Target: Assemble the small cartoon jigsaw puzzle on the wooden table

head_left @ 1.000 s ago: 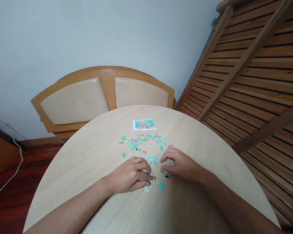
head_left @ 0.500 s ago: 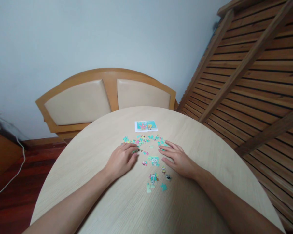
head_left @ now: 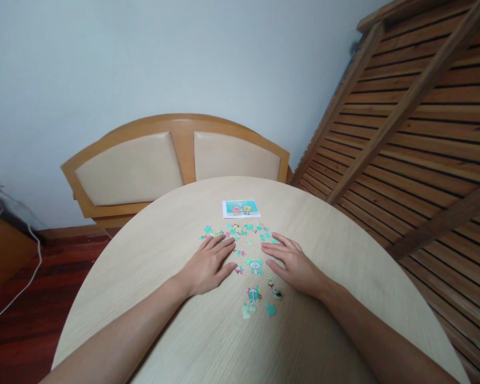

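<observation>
A lot of small puzzle pieces (head_left: 236, 230) lie on a round, pale table (head_left: 192, 341), in a loose heap between the two hands and a picture card. The left hand (head_left: 208, 265) is down low with its back up, and its fingertips reach the near side of the heap. Its grip is wide, with the thumb well away from the fingers, and I see nothing in it. The thumb tip is just beside a little pink piece (head_left: 239, 270); I can't tell if they touch. The right hand (head_left: 298, 265) has a wide grip too, with its fingers spread and nothing seen in it. Its fingertips are near some blue-green pieces at the right end of the heap. Between the hands is a blue-green patch with a face on it (head_left: 256, 266). Closer to the person is another small patch with many colors (head_left: 254, 295), with pale green pieces (head_left: 246, 311) just below it. To the right of that are a yellow piece (head_left: 270, 280), a dark piece (head_left: 278, 293) and a plain blue-green piece (head_left: 271, 309). The picture card (head_left: 242, 208) lies flat past the heap and shows a pink figure and a yellow one. Behind the table is a wooden board with two cream panels (head_left: 130, 168), and wooden slats (head_left: 416, 117) lean on the right.
</observation>
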`<action>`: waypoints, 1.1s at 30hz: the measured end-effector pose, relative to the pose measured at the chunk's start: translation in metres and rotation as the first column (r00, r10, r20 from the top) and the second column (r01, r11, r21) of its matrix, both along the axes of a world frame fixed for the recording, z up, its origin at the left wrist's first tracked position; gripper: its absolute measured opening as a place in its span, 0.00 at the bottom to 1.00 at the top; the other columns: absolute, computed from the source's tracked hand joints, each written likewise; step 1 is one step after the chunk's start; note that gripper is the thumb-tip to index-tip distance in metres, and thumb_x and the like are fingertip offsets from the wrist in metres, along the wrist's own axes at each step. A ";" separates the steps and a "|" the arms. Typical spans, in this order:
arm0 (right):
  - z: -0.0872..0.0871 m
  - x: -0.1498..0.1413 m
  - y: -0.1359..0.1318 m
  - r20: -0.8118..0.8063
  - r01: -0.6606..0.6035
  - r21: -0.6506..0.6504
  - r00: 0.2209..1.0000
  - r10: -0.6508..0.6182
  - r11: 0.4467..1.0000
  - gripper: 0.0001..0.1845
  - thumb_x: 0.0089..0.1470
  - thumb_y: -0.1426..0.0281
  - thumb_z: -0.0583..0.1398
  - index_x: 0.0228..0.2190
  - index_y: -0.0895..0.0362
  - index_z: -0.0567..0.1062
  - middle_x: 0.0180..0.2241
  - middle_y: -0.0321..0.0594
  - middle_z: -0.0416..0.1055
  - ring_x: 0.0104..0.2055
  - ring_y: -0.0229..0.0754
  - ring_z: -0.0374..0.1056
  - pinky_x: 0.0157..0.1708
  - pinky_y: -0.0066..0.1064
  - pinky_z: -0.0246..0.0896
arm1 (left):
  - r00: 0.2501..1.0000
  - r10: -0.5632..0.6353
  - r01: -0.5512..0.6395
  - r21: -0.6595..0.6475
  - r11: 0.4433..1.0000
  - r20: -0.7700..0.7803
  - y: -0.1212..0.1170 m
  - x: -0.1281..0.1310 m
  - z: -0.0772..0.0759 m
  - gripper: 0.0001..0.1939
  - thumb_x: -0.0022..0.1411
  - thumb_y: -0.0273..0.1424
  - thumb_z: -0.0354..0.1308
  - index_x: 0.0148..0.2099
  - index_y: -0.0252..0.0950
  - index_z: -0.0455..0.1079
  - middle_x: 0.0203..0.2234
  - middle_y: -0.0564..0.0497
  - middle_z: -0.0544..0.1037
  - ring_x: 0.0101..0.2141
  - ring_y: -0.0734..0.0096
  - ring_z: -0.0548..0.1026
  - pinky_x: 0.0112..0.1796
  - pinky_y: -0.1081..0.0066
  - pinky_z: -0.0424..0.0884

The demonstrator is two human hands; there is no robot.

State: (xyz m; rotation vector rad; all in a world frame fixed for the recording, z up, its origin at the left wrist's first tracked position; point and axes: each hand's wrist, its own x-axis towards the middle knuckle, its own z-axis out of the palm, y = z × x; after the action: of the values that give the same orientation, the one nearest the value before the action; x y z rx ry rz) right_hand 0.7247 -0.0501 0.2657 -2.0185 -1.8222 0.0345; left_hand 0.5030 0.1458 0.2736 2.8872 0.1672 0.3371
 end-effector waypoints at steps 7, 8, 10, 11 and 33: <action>-0.003 0.002 0.000 -0.009 0.000 0.019 1.000 0.000 1.000 0.20 0.65 0.63 0.56 0.55 0.52 0.76 0.57 0.43 0.73 0.68 0.58 0.53 0.62 0.58 0.51 | 0.999 -0.039 0.040 -0.027 0.999 0.024 0.003 -0.002 -0.001 0.25 0.74 0.43 0.46 0.67 0.38 0.61 0.64 0.43 0.66 0.64 0.51 0.61 0.63 0.44 0.54; -0.003 0.002 0.000 -0.011 -0.002 0.019 1.000 0.003 1.000 0.20 0.65 0.63 0.56 0.55 0.52 0.76 0.57 0.43 0.73 0.68 0.58 0.53 0.62 0.58 0.51 | 0.999 -0.035 0.036 -0.026 0.999 0.032 0.003 -0.002 -0.001 0.25 0.73 0.43 0.47 0.66 0.38 0.61 0.63 0.43 0.67 0.64 0.51 0.62 0.63 0.44 0.55; -0.002 0.002 0.000 -0.017 -0.006 0.020 1.000 0.007 1.000 0.20 0.64 0.63 0.56 0.54 0.51 0.76 0.57 0.44 0.73 0.67 0.58 0.54 0.62 0.59 0.52 | 0.998 -0.028 0.029 -0.016 0.999 0.048 0.004 -0.003 -0.001 0.24 0.73 0.42 0.48 0.65 0.39 0.63 0.62 0.44 0.69 0.63 0.51 0.64 0.62 0.44 0.55; -0.002 0.001 -0.001 -0.020 -0.005 0.022 1.000 0.006 1.000 0.19 0.64 0.63 0.56 0.54 0.51 0.76 0.56 0.44 0.73 0.67 0.58 0.54 0.62 0.59 0.52 | 0.998 -0.028 0.028 -0.008 1.000 0.056 0.004 -0.003 0.000 0.23 0.73 0.41 0.48 0.65 0.39 0.64 0.61 0.44 0.69 0.62 0.52 0.64 0.62 0.45 0.56; -0.007 0.009 -0.003 0.009 0.009 0.050 1.000 -0.010 0.999 0.19 0.63 0.64 0.56 0.53 0.52 0.77 0.56 0.44 0.73 0.66 0.57 0.56 0.61 0.58 0.55 | 0.938 0.296 -0.289 -0.064 0.955 0.182 0.060 -0.012 -0.017 0.23 0.66 0.24 0.45 0.62 0.33 0.64 0.55 0.39 0.75 0.55 0.57 0.73 0.57 0.54 0.69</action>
State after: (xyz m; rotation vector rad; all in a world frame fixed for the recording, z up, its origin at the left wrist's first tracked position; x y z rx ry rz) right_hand 0.7335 -0.0528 0.2587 -1.9960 -1.8013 -0.0230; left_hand 0.4910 0.2062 0.2562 2.7715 0.5659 0.6514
